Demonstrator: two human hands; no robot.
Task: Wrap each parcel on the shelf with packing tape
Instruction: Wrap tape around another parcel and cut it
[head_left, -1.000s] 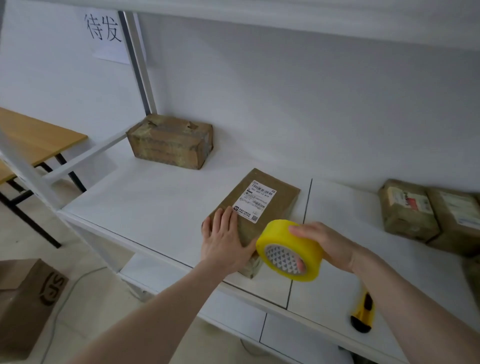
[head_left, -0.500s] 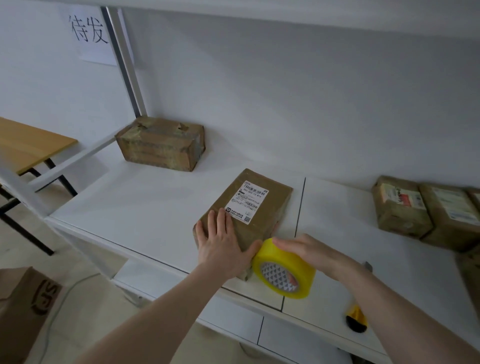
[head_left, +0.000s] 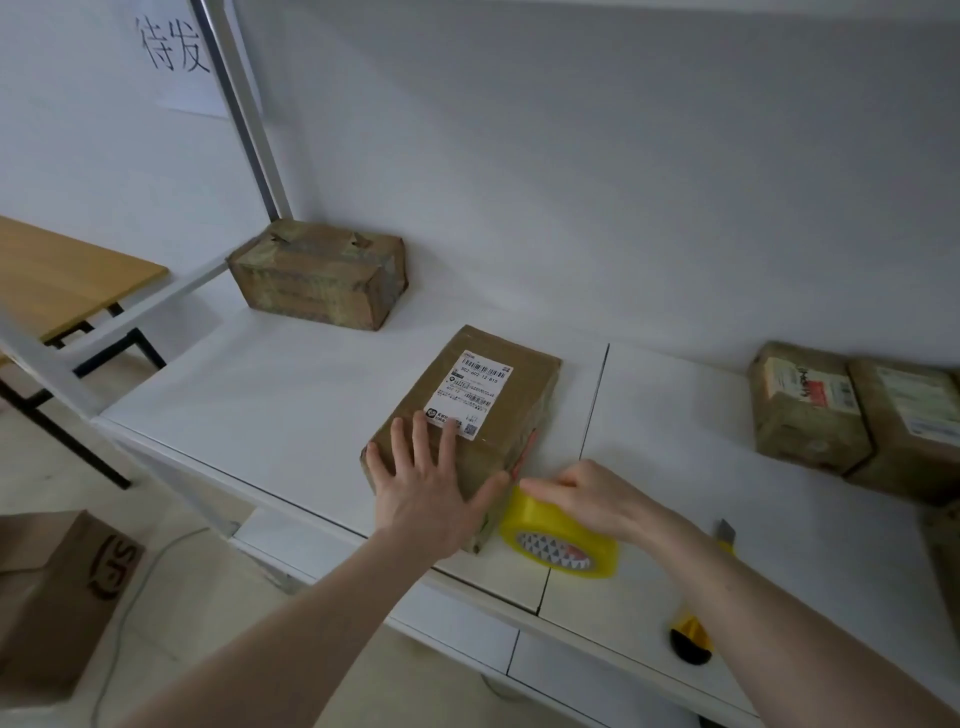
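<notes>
A flat brown parcel with a white shipping label lies on the white shelf near its front edge. My left hand presses flat on the parcel's near end, fingers spread. A yellow roll of packing tape sits low on the shelf right beside the parcel's near right corner. My right hand holds the roll from above, fingers curled over its rim.
A taped brown box stands at the back left of the shelf. Two more parcels sit at the right. A yellow utility knife lies near the front edge by my right forearm. A cardboard box is on the floor, a wooden table at left.
My right hand has lowered the tape roll from above the shelf edge down onto the shelf beside the parcel's near right corner. My left hand stays pressed on the parcel.
</notes>
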